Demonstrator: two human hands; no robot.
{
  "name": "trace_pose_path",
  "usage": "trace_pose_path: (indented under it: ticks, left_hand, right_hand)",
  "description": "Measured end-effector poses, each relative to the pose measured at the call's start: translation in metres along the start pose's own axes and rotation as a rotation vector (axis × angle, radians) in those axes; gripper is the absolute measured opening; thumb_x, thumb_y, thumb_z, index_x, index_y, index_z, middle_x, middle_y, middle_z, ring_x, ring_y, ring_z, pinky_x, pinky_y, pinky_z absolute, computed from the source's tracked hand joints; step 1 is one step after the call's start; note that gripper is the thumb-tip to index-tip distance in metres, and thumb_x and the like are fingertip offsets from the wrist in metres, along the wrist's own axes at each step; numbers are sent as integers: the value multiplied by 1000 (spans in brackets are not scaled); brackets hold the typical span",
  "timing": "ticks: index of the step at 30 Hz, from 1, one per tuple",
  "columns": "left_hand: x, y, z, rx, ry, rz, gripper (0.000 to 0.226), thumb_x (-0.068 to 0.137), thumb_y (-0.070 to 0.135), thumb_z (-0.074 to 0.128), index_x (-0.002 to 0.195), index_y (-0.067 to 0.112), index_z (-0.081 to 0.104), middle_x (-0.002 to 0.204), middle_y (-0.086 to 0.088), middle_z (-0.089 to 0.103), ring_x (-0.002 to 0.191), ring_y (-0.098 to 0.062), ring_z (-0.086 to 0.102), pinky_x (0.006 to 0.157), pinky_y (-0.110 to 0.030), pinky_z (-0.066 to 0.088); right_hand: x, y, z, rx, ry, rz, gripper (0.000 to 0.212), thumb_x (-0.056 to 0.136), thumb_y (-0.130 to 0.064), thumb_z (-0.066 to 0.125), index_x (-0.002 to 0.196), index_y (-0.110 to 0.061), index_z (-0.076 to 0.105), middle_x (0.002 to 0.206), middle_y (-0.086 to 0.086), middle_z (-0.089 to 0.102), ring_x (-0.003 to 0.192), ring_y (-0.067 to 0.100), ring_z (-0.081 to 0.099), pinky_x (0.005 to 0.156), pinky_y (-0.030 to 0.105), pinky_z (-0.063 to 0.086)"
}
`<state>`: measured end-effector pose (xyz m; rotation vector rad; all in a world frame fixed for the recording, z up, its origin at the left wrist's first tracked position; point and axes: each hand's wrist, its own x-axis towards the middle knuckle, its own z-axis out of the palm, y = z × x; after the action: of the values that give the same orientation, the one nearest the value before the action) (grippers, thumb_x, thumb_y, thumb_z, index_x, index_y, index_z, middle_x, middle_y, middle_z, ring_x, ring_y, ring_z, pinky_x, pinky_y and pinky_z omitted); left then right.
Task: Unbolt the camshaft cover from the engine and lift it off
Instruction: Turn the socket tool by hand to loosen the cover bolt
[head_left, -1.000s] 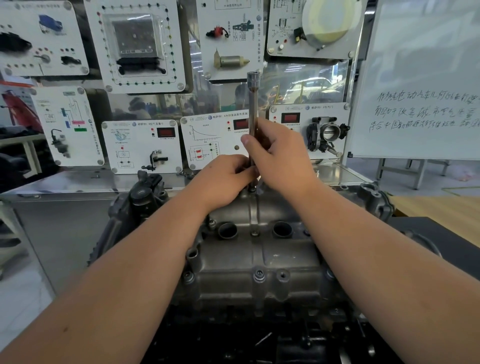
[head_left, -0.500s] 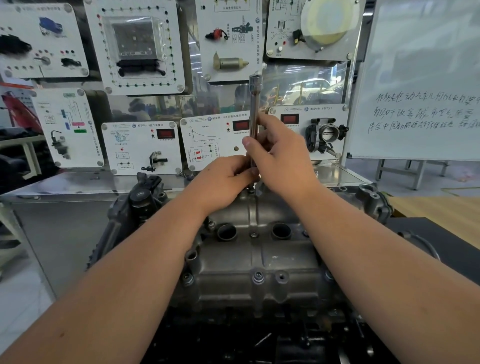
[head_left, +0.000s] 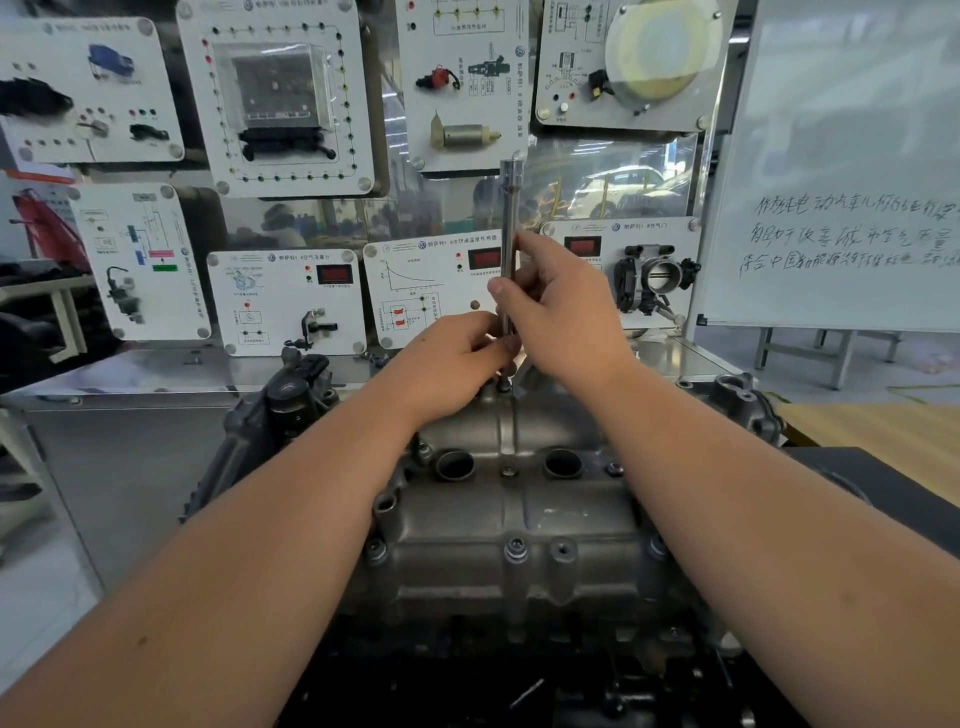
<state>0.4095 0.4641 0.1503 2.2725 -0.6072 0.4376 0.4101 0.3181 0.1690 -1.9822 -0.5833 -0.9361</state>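
Steel extension (head_left: 510, 244) gripped in both hands (head_left: 457, 358) (head_left: 566, 312), we're on the far bolt (head_left: 504, 387); near bolts (head_left: 515, 548) remain, cover (head_left: 519, 519) still on.

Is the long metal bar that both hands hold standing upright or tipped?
Upright. The extension bar rises straight from the far edge of the camshaft cover, with the right hand above the left hand.

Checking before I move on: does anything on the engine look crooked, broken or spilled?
Nothing stands out. The extension bar stands upright on a far bolt of the camshaft cover, held by both the left hand and right hand.
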Motion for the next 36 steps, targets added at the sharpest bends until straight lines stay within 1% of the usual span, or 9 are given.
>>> trace_pose_path:
  ticks: [6,12,16,18,22,26,29,33,36]
  left_hand:
    - [6,-4,-2,-22,-30,4,19,106,28,55,105,18,71,98,-1,77,95,-22,72,92,-45,53]
    - [8,-2,-3,-17,-14,7,30,100,30,63,108,0,64,100,-22,72,96,-40,68,91,-58,51]
    - [7,-2,-1,-55,-25,-16,26,104,31,58,105,8,69,97,-13,75,96,-39,69,89,-55,53]
    - [6,-1,-1,-44,-30,-10,25,106,29,55,103,11,72,94,-9,76,95,-35,70,88,-50,54]
    - [8,-1,-3,-4,-29,7,22,104,28,58,101,10,71,94,-13,75,93,-34,70,90,-53,52]
    - [9,-1,-3,-5,-19,8,32,99,32,64,104,0,66,94,-22,72,92,-40,68,89,-58,51]
    - [9,-3,-1,-46,-15,-10,29,104,33,58,106,6,69,97,-13,76,94,-33,71,89,-52,55]
    - [9,-5,-1,-41,-25,-4,25,106,30,54,106,14,72,96,-5,77,93,-25,72,87,-44,54]
    - [9,-5,-3,-20,-19,23,17,105,31,57,104,20,71,93,-1,77,91,-21,72,88,-49,55]
  right_hand:
    - [4,2,0,88,-82,25,31,98,-16,55,127,-24,60,89,7,75,82,22,71,79,43,58]
    - [6,3,3,13,-14,-26,18,95,-26,65,112,-21,69,70,-10,59,65,6,55,64,23,42]
    - [7,1,0,1,-56,-8,13,98,-19,58,99,-8,65,72,0,65,71,17,61,68,36,51]
    - [6,0,-1,42,-93,5,18,100,-16,53,113,-10,64,87,4,72,82,20,68,77,42,56]
    - [5,0,2,52,-100,5,49,101,-22,55,149,-22,44,84,-5,71,79,9,65,69,21,48]
    - [4,1,3,20,-10,-61,22,95,-22,64,117,-19,67,70,-12,60,66,5,55,67,25,44]
    - [5,1,1,16,-39,-42,10,98,-18,59,99,-10,64,73,-2,66,72,14,63,70,36,52]
    - [5,0,0,11,-113,4,24,103,-19,49,125,-11,57,96,0,73,87,15,70,79,40,57]
    - [3,0,1,0,-121,-17,44,101,-26,55,144,-22,47,89,-1,74,82,14,67,75,30,54]
